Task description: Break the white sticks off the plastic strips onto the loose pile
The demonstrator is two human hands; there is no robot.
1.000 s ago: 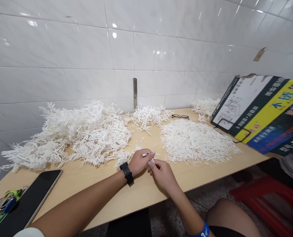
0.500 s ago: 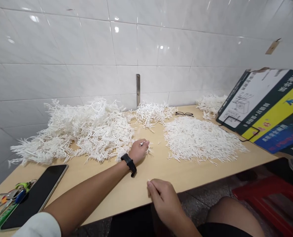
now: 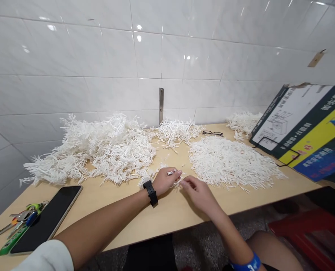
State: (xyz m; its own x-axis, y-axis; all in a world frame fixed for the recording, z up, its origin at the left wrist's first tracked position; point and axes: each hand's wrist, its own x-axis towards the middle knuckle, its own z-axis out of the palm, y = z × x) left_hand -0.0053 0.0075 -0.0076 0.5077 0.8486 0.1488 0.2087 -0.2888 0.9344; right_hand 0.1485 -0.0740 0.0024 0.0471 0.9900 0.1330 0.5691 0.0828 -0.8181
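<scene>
From the head view, I see a person at a pale wooden table [image 3: 133,222], both hands meeting near its middle. On the left rises a big tangled heap [image 3: 108,150] of white, branching plastic-looking bits, in bulky clumps. On the right lies a flat spread [image 3: 235,162] of short pieces, mostly loose and separate. I'd judge the work partway along: plenty looks separated on the right, plenty tangled on the left, though I can't tell how much has been handled. A small pile [image 3: 178,131] sits against the far wall, with another pile [image 3: 244,122] at far right beside the printed box [image 3: 299,131]. The left hand [image 3: 163,182] is curled nearly closed around a little bunch of white sprigs [image 3: 171,172], ends poking out by the thumb. The right hand [image 3: 199,194] comes in beside it, thumb and forefinger drawn close together at the sprigs' near ends; whether they pinch one, I can't tell. Black glasses [image 3: 212,133] rest beyond the spread, and a phone [image 3: 50,216] and keys [image 3: 23,216] lie near left.
</scene>
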